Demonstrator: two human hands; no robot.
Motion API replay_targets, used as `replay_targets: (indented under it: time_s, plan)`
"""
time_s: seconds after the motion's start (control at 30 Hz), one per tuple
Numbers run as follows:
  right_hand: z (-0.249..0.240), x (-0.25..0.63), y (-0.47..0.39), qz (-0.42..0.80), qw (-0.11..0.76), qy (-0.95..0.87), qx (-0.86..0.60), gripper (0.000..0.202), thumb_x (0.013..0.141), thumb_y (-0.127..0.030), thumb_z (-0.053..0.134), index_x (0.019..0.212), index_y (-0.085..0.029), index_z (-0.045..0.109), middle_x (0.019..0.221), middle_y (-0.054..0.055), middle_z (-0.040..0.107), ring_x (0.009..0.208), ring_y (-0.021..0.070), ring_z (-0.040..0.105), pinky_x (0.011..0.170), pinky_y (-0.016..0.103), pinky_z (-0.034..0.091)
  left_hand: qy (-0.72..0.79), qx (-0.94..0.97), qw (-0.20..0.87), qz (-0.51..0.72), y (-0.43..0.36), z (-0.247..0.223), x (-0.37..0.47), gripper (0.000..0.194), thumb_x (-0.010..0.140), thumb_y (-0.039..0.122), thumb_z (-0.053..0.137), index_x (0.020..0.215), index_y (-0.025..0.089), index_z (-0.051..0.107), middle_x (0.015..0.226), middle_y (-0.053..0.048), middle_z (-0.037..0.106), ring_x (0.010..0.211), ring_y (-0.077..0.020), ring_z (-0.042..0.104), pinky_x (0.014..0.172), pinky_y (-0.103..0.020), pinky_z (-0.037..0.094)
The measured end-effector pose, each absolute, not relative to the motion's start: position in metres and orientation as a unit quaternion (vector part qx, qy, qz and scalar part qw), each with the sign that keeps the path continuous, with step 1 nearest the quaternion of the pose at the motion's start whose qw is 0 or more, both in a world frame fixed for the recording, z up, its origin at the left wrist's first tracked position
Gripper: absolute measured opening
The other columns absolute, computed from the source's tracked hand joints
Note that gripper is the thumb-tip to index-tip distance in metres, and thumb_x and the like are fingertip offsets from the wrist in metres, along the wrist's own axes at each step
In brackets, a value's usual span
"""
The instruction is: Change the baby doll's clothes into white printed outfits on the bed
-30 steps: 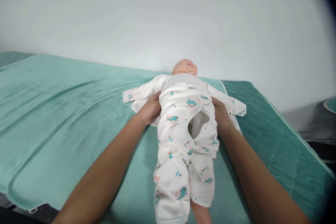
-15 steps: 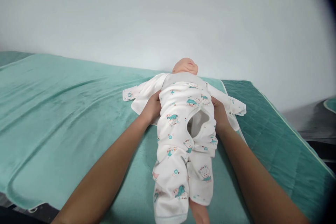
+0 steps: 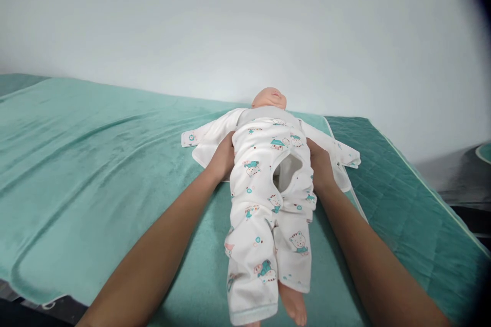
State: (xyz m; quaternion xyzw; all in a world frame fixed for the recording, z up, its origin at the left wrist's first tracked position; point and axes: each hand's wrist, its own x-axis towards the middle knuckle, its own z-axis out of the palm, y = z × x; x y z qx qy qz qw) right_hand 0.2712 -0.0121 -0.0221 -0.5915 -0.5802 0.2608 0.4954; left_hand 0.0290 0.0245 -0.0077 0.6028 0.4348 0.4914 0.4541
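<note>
A baby doll (image 3: 273, 97) lies on its back, head toward the wall, in white print baby pants (image 3: 253, 189) with an open crotch. A white long-sleeved baby top (image 3: 209, 140) is spread open at both sides, its sleeves stretched outward. My left hand (image 3: 223, 157) is closed on the pants at the doll's left-of-picture hip, its fingertips tucked out of sight behind the body. On the opposite hip my right hand (image 3: 321, 166) grips the pants likewise, with fingers mostly hidden. One bare foot (image 3: 294, 305) sticks out of the shorter-looking leg; only a bit of the other foot shows.
A light green cover (image 3: 88, 163) with soft folds lies under the doll. To the right is a darker quilted green pad (image 3: 399, 189) with a pale edge. A white wall (image 3: 230, 25) rises directly behind the doll's head.
The pants have shifted slightly up toward the doll's waist, and more of both feet shows. The doll's head has tipped back slightly. Both hands stay at the hips.
</note>
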Motion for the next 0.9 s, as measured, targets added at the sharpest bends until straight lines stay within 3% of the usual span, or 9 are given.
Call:
replay_targets:
  time_s: [0.17,0.37,0.57,0.73,0.9]
  plan:
    - [-0.023,0.271,-0.009,0.208,0.481,-0.572,-0.631,0.024,0.072,-0.029,0.061,0.094,-0.024,0.07,0.091,0.003,0.074,0.087,0.0262,0.062,0.075,0.034,0.047,0.478,0.574,0.44,0.498,0.026,-0.003,0.029,0.02,0.067,0.012,0.061,0.085,0.02,0.067,0.098,-0.004,0.072,0.102,-0.0255,0.059,0.096,-0.033,0.041]
    - [-0.024,0.27,-0.006,0.269,0.509,-0.514,-0.635,0.024,0.073,-0.029,0.065,0.096,-0.024,0.067,0.094,0.004,0.074,0.088,0.0251,0.065,0.075,0.034,0.05,0.497,0.587,0.401,0.498,0.03,-0.008,0.025,0.019,0.08,0.024,0.056,0.097,0.021,0.065,0.096,-0.003,0.07,0.09,-0.0198,0.059,0.08,-0.029,0.044]
    - [-0.03,0.27,-0.002,0.344,0.554,-0.472,-0.593,0.03,0.071,-0.036,0.071,0.098,-0.022,0.065,0.091,0.004,0.075,0.079,0.0225,0.068,0.072,0.035,0.054,0.479,0.577,0.36,0.555,0.03,-0.004,0.026,0.016,0.085,0.034,0.06,0.091,0.021,0.066,0.095,-0.003,0.069,0.092,-0.0173,0.06,0.086,-0.028,0.045]
    - [-0.03,0.27,0.003,0.357,0.565,-0.45,-0.593,0.029,0.074,-0.041,0.07,0.096,-0.023,0.065,0.089,0.004,0.075,0.07,0.0211,0.067,0.063,0.034,0.053,0.427,0.634,0.32,0.56,0.026,0.006,0.026,0.014,0.086,0.029,0.062,0.093,0.023,0.072,0.107,-0.004,0.065,0.103,-0.0177,0.059,0.092,-0.028,0.047]
    - [-0.021,0.273,-0.001,0.379,0.589,-0.409,-0.585,0.031,0.078,-0.049,0.066,0.097,-0.024,0.065,0.074,0.001,0.071,0.059,0.0169,0.063,0.055,0.03,0.051,0.392,0.66,0.337,0.545,0.026,0.009,0.024,0.018,0.087,0.026,0.06,0.098,0.024,0.074,0.113,-0.004,0.067,0.109,-0.0179,0.06,0.099,-0.03,0.044]
